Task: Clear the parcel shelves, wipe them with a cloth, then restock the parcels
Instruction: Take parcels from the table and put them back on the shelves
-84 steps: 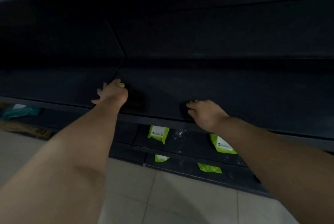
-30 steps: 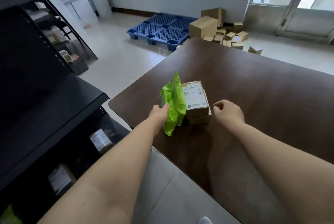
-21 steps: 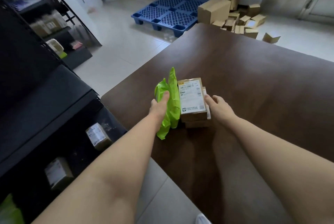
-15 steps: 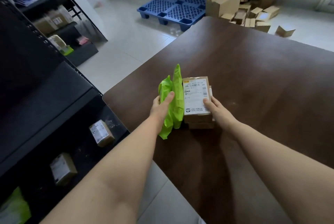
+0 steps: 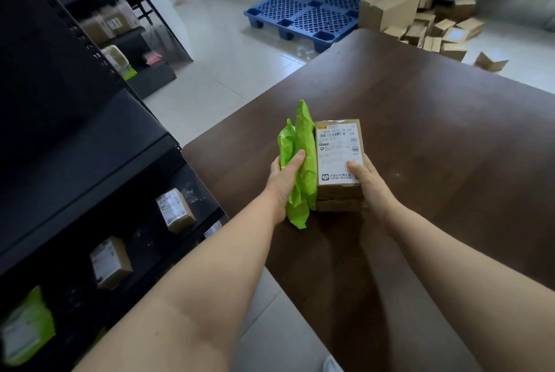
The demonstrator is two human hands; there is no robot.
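We stand at the corner of the dark brown table point(image 5: 420, 119) in the middle of the frame with a small bundle of parcels gathered between both hands, and we judge this to be the restocking stage: the broad upper shelf point(image 5: 90, 143) of the black rack at the left of the frame lies bare, while the lower shelves point(image 5: 144, 239) beneath it carry parcels. Our left hand point(image 5: 282, 179) is closed around the green poly mailers point(image 5: 300, 161), thumb lying over the front and fingers wrapped behind, pressing them upright against the box beside them. Our right hand point(image 5: 369, 182) grips the right side of the stacked cardboard boxes point(image 5: 339, 161), thumb resting on the white shipping label, the other fingers hidden behind the far side. We count two green mailers standing edge-on and two flat brown boxes, one on top of the other, all touching and resting on the table near its left corner. On the lower shelves at lower left we count two small labelled cartons point(image 5: 175, 209) and one green bag point(image 5: 27, 326), with a further label just peeking out. What is left, as we judge it, is to carry this bundle across and set it on the bare shelf
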